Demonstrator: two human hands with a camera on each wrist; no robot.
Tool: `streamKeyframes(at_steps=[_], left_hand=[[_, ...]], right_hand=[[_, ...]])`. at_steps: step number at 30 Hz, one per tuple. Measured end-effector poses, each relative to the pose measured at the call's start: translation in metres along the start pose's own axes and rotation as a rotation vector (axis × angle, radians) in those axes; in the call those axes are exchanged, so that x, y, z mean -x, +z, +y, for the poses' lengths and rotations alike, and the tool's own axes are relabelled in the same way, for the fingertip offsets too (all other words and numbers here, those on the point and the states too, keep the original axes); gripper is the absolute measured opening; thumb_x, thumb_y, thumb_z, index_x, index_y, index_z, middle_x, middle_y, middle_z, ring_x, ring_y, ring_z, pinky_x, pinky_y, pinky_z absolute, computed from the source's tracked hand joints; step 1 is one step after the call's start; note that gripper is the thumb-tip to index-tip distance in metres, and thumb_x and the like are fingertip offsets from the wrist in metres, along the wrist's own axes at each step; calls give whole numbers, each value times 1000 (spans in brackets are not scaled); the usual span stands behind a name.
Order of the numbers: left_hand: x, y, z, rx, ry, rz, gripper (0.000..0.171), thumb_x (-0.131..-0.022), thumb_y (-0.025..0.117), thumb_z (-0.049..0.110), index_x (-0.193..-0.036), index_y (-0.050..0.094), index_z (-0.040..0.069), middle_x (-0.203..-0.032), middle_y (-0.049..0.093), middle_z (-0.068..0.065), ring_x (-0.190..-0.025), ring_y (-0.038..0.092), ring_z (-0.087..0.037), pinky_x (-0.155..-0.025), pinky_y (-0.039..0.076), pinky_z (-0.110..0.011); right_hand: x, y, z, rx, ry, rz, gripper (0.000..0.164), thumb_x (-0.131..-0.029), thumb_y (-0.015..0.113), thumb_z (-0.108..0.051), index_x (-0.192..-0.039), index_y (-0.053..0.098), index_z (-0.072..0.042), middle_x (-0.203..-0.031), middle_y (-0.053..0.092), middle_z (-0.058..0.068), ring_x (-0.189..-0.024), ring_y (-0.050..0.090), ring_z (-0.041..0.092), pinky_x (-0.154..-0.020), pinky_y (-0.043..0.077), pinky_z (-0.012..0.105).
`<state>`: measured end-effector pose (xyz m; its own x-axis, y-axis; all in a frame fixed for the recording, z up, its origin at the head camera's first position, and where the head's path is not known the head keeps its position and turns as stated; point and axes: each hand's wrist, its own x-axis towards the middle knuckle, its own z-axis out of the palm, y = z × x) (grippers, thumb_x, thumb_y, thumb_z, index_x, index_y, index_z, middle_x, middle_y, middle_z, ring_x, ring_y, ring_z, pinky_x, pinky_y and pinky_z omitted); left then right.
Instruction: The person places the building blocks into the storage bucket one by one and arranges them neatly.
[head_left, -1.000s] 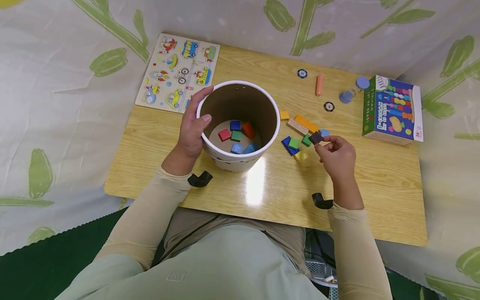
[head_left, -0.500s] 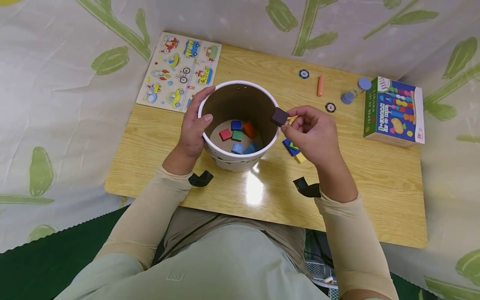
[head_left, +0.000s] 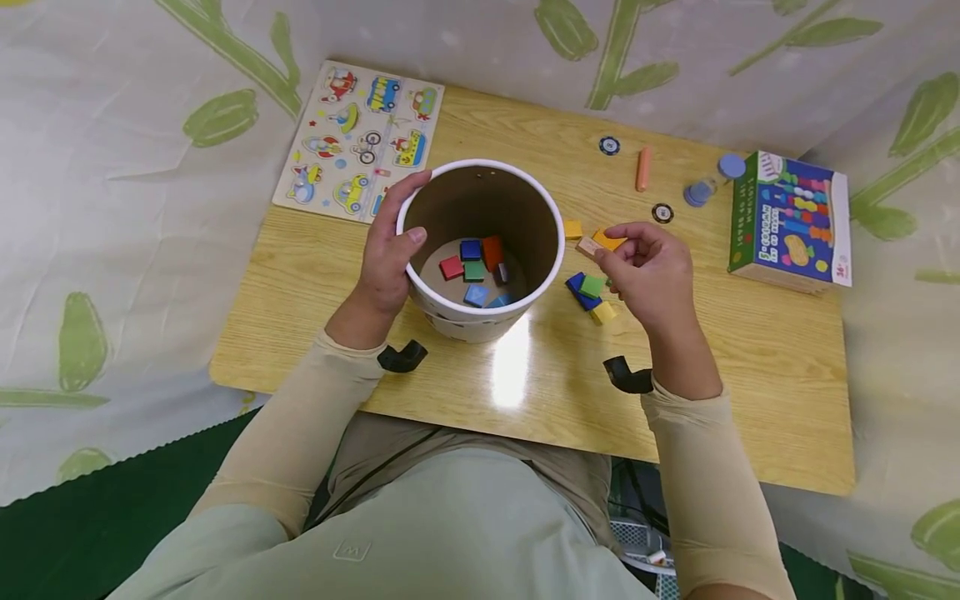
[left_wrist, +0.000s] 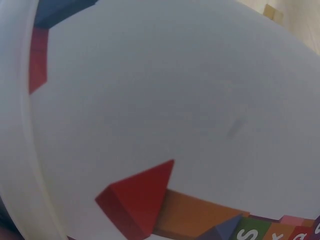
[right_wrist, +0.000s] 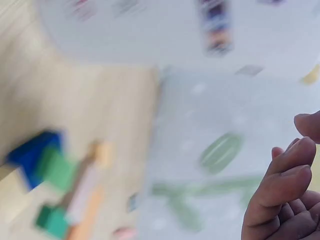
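My left hand [head_left: 386,258] grips the rim of a white bucket [head_left: 480,321], thumb over the edge and fingers outside. On the bucket's floor lie several blocks: a red block [head_left: 451,267], a green block [head_left: 473,271], an orange-red block [head_left: 492,250], blue ones and a dark block [head_left: 502,273]. My right hand [head_left: 651,271] hovers over the loose blocks right of the bucket, near a plain wood block [head_left: 588,247] and an orange block [head_left: 609,240]. In the right wrist view, thumb and fingers [right_wrist: 285,187] stand apart with nothing between them.
Beside the bucket lie a dark blue block [head_left: 582,292], a light green block [head_left: 592,286] and a yellow block [head_left: 603,312]. A picture puzzle board [head_left: 358,142] is at back left. A bead-set box [head_left: 791,221], sand timer [head_left: 701,192] and round chips [head_left: 609,146] occupy the right side.
My right hand carried the dark block left to the bucket rim and let it go; the block now lies inside. The hand has moved back right, over the loose blocks. My left hand stays put.
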<state>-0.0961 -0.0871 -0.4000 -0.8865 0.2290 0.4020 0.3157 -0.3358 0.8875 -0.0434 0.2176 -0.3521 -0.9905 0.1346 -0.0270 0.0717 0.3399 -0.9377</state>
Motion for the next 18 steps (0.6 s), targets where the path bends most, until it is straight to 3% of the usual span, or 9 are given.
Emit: streamKeyframes(at_steps=[4, 10, 14, 18], left_hand=[[-1, 1, 1, -4, 5, -2, 64, -75, 39, 10, -137, 35, -1, -140, 34, -23, -129, 28, -41, -102, 31, -49], [-2, 1, 2, 18, 13, 2, 63, -75, 39, 10, -137, 35, -2, -138, 34, -26, -127, 26, -47, -101, 32, -48], [-1, 2, 2, 16, 10, 1, 64, -75, 39, 11, -137, 35, -1, -138, 34, -25, -127, 26, -45, -101, 33, -48], [-1, 2, 1, 9, 12, -1, 64, -75, 39, 12, -138, 35, -1, -138, 35, -24, -127, 27, -44, -101, 33, -48]], right_hand=[[-3, -13, 52, 93, 115, 39, 24, -82, 71, -20, -102, 66, -9, -71, 57, 6, -47, 54, 23, -40, 44, 23], [14, -16, 120, 185, 283, 35, 36, -81, 71, -27, -111, 64, -7, -74, 59, 3, -53, 56, 22, -46, 45, 25], [28, -10, 147, 245, 335, 34, 39, -80, 71, -25, -113, 63, -6, -78, 60, 4, -56, 56, 15, -49, 46, 25], [36, -4, 158, 324, 351, 51, 41, -77, 71, -26, -113, 63, -8, -82, 60, 5, -61, 56, 15, -53, 46, 24]])
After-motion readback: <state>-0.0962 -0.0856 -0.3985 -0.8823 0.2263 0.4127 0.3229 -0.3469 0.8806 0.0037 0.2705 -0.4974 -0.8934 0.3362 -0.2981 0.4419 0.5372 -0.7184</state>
